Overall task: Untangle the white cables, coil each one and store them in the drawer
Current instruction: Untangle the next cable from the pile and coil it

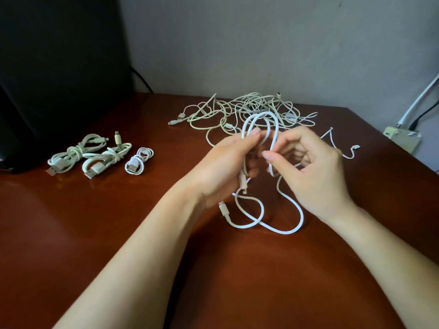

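Left grip pinches white cable loop, anchoring coil; right grip pinches next strand, likely to feed another turn. Slack lies on surface at 6 o'clock. Tangle at 12, finished coils at 9. Drawer unseen.

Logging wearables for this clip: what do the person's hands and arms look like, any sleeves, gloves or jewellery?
Left hand and right hand are bare, as are both forearms: no sleeves, gloves, rings, watch or bracelet visible. Nails short, unpainted.
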Action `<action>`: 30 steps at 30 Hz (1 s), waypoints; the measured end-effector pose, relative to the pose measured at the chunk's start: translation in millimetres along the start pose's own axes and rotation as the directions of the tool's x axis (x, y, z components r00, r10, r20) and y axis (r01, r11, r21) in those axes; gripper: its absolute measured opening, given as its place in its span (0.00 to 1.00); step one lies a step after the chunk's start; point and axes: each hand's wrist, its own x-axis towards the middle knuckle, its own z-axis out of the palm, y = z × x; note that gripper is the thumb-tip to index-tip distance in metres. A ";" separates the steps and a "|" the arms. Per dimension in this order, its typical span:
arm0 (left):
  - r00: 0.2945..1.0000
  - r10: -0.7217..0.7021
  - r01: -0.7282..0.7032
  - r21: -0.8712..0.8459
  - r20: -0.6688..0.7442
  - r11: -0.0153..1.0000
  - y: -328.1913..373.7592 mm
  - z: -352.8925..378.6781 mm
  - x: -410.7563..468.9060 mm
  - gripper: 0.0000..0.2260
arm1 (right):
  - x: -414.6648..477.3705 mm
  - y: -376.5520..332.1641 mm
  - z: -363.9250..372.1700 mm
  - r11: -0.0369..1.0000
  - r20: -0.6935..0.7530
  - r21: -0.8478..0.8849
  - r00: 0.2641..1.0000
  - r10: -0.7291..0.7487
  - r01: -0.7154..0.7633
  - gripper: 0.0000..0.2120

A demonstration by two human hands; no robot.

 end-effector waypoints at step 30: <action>0.958 0.270 -0.248 0.193 -0.096 0.949 -0.9 -21.3 7.4 0.12 | 5.9 22.5 -7.0 0.962 -0.038 -0.250 0.994 0.103 -0.110 0.13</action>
